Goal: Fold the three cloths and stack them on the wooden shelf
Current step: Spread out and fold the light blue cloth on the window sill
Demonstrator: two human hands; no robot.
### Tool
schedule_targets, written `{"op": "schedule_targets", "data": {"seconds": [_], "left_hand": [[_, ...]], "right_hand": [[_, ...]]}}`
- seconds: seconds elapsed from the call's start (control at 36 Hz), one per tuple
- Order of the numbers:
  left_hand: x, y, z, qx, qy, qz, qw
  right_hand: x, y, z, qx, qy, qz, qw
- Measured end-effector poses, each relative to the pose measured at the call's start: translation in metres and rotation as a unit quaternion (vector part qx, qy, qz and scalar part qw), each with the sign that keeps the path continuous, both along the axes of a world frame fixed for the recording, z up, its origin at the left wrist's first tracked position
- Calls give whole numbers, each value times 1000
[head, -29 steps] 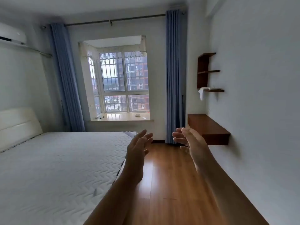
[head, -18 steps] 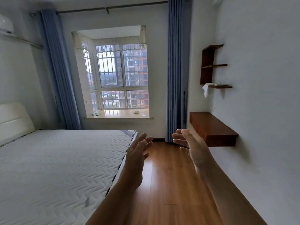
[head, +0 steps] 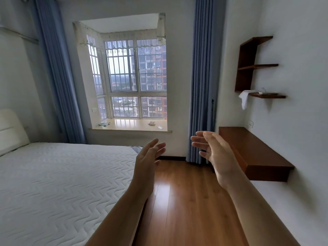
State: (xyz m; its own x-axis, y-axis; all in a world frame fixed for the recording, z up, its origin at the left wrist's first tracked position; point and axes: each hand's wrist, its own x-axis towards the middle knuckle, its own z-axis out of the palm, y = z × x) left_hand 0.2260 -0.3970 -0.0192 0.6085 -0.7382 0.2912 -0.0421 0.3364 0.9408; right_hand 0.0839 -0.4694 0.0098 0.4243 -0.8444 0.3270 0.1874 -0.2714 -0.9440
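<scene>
A white cloth hangs over the left end of the lowest board of a dark wooden wall shelf unit on the right wall. More cloth seems to lie flat on that board, too far off to tell apart. A wider wooden shelf juts from the wall below it. My left hand and my right hand are raised in front of me over the floor, palms facing each other, fingers straight, holding nothing. Both are well short of the shelves.
A bed with a white quilted mattress fills the left. Wooden floor runs between bed and right wall. Ahead is a bay window sill with small items, flanked by blue curtains.
The view has moved forward and closer to the window and the shelves. Both hands keep the same raised, open pose.
</scene>
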Motion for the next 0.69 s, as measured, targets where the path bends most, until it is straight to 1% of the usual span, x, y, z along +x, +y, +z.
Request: {"op": "schedule_targets", "data": {"seconds": [0.14, 0.25, 0.39, 0.53, 0.69], "left_hand": [[60, -74, -9, 9, 1, 11, 1000], [117, -140, -21, 8, 11, 16, 1000], [195, -222, -28, 7, 28, 10, 1000], [276, -309, -16, -2, 28, 6, 1000], [327, -405, -15, 2, 30, -1, 1000]], "right_hand": [[64, -73, -18, 20, 19, 8, 1000], [120, -136, -26, 15, 31, 9, 999], [193, -219, -20, 13, 10, 3, 1000], [266, -304, -13, 26, 3, 7, 1000], [317, -396, -21, 41, 7, -5, 999]]}}
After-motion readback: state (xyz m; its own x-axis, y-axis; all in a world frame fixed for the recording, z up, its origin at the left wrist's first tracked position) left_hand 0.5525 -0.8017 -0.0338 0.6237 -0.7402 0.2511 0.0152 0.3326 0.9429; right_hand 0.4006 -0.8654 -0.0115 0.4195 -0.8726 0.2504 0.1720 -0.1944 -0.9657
